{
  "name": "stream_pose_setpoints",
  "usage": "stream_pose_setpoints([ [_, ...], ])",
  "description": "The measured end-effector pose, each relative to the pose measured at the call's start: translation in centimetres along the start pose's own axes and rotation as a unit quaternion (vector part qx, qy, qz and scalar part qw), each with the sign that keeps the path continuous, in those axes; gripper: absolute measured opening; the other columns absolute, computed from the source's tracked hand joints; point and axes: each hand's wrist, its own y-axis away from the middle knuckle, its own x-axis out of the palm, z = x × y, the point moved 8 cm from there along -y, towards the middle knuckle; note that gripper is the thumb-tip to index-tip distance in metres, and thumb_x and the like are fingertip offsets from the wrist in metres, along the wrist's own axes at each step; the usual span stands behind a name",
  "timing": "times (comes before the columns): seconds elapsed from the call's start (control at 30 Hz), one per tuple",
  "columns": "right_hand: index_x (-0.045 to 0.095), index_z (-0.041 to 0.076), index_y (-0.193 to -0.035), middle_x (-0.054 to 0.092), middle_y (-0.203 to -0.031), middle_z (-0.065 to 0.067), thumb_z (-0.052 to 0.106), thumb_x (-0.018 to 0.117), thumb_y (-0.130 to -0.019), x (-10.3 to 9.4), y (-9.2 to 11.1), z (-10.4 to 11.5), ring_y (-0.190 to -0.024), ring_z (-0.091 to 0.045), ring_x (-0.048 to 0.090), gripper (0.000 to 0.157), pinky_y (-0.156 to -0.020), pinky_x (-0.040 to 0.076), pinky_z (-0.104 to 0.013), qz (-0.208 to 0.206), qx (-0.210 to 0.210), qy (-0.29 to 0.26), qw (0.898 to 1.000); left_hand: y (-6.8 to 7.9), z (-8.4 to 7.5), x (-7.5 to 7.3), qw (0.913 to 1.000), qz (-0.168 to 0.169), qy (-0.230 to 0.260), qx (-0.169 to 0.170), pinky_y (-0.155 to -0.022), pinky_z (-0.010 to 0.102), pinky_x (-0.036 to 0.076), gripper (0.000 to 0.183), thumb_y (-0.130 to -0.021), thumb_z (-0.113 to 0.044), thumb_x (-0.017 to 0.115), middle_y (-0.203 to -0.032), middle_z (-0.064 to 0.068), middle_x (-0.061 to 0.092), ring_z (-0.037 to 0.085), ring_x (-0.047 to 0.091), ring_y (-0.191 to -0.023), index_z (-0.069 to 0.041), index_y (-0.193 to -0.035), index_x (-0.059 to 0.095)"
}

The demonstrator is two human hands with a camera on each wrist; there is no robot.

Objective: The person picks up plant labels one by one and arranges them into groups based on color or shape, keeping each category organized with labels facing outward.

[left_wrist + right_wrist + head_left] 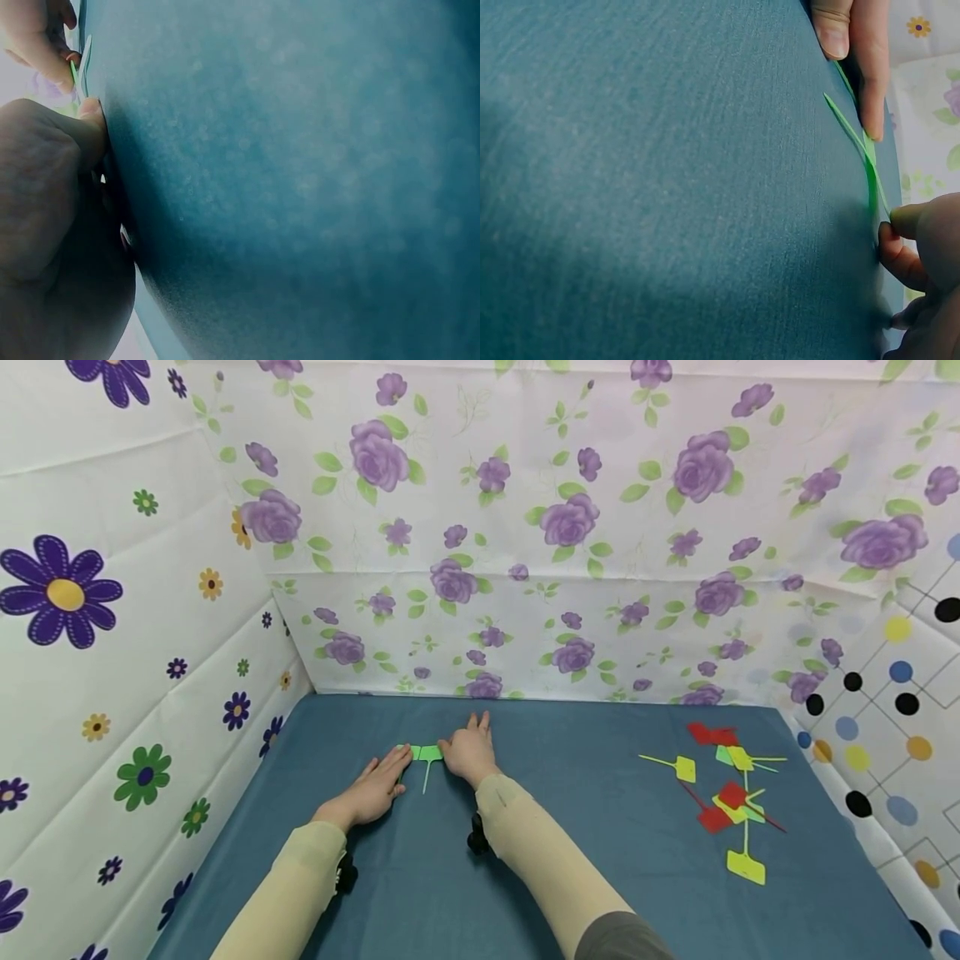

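Note:
Two green tags, each a flat plate with a thin stem, lie side by side on the blue cloth. My left hand rests with its fingers stretched over the left green tag and covers part of it. My right hand pinches the edge of the right green tag between thumb and finger. That tag's stem points toward me in the head view. In the right wrist view, the right tag tilts up from the cloth, while the left fingertips press beside it.
At the right on the blue cloth lies a loose, overlapping pile of similar tags: red tags, yellow tags and some green. A floral curtain stands along the back, with patterned sheets at both sides.

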Motion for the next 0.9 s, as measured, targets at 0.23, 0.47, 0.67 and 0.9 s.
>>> stream_pose_setpoints([
  [0.23, 0.082, 0.007, -0.122, 0.021, -0.172, -0.031, 0.042, 0.053, -0.114, -0.2, 0.4, 0.0, -0.163, -0.047, -0.002, 0.047, -0.132, 0.017, -0.055, -0.001, -0.001, -0.009, 1.000, 0.2, -0.6, -0.3, 0.9999, 0.006, -0.008, -0.007, -0.130, 0.063, 0.005, 0.065, -0.114, -0.017, 0.052, -0.178, 0.018, 0.012, 0.037, 0.006, -0.164, 0.001, -0.170, 0.023],
  [0.47, 0.082, 0.007, -0.122, 0.020, -0.173, -0.030, 0.043, 0.054, -0.113, -0.2, 0.2, -0.2, -0.163, -0.045, -0.005, 0.047, -0.132, 0.016, -0.055, 0.002, -0.001, -0.015, 1.000, 0.1, -0.5, -0.2, 1.0000, 0.004, -0.006, -0.002, -0.130, 0.064, 0.004, 0.065, -0.114, -0.016, 0.053, -0.178, 0.020, 0.012, 0.039, 0.007, -0.164, 0.003, -0.169, 0.024],
  [0.67, 0.083, 0.009, -0.121, 0.024, -0.171, -0.031, 0.044, 0.054, -0.113, -0.8, 0.3, -0.9, -0.162, -0.048, -0.001, 0.045, -0.131, 0.018, -0.056, -0.015, 0.000, -0.009, 1.000, -0.3, 0.3, 0.3, 1.0000, 0.004, -0.004, -0.005, -0.131, 0.062, 0.002, 0.065, -0.115, -0.021, 0.051, -0.179, 0.015, 0.010, 0.034, 0.004, -0.165, -0.001, -0.170, 0.023],
  [0.9, 0.084, 0.010, -0.108, 0.025, -0.169, -0.034, 0.040, 0.057, -0.113, -1.9, 1.2, -1.6, -0.161, -0.051, 0.000, 0.040, -0.131, 0.017, -0.058, -0.031, -0.030, -0.045, 0.998, -0.1, -0.2, -0.2, 0.9997, 0.009, -0.019, -0.009, -0.130, 0.063, 0.007, 0.066, -0.114, -0.019, 0.053, -0.178, 0.018, 0.013, 0.039, 0.009, -0.164, 0.000, -0.170, 0.024],
])
